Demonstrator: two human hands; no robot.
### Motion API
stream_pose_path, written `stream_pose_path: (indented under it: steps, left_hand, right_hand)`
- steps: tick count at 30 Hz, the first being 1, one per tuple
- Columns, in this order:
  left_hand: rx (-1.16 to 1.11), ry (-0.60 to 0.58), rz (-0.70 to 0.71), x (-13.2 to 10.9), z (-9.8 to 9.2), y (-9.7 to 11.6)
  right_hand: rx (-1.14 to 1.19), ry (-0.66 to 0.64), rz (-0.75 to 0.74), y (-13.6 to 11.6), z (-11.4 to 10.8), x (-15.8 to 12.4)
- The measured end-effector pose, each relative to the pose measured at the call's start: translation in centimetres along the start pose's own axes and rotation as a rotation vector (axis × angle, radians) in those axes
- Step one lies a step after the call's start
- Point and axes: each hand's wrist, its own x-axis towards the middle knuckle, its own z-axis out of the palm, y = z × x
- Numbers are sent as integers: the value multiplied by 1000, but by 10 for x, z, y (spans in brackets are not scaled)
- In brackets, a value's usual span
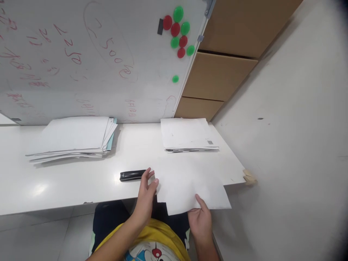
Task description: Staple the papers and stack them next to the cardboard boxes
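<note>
My right hand (200,219) holds white sheets of paper (190,188) by their near edge, thumb on top and fingers underneath. The sheets overlap slightly out of line and reach past the table's front edge. At their left edge is my left hand (146,194), its thumb and fingers apart; whether the thumb touches the paper is hard to tell. Just left of those fingers a black stapler (132,175) lies on the white table (81,181), its right end partly behind the hand.
Paper stacks lie at the left (76,134) and back right (186,132). Behind the table stands a whiteboard (108,87) with red writing and red and green magnets (178,14). Cardboard boxes (217,74) and a white wall (293,145) bound the right side.
</note>
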Motion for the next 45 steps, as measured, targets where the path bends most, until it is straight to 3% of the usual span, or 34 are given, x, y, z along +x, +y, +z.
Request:
stream_pose_path:
  steps: [4, 8, 11, 16, 24, 34, 37, 40, 43, 45]
  left_hand:
    - [76, -119, -68, 3, 4, 0]
    - [172, -92, 38, 11, 9, -16]
    - [237, -120, 123, 17, 10, -26]
    - [166, -141, 121, 22, 14, -33]
    - [49, -169, -16, 23, 11, -30]
    - [343, -168, 96, 8, 0, -26]
    - [768, 15, 245, 1, -18, -9]
    - [1230, 179, 593, 7, -45, 14]
    - [1472, 19, 897, 28, -68, 30]
    - [1547, -131, 945, 45, -78, 32]
  right_hand:
    - [-26, 9, 20, -11, 4, -7]
    - [-132, -66, -67, -16, 6, -13]
    - [-142, -90, -29, -14, 3, -15]
    - [-85, -100, 13, -3, 10, -24]
    - [-67, -103, 182, 15, 24, -31]
    - [-296, -188, 147, 34, 6, -32]
    - [-359, -168, 104, 39, 10, -32]
    - [-426, -178, 91, 39, 22, -32]
    - [-499, -198, 102, 37, 29, -33]
    - [-543, -204, 124, 38, 28, -32]
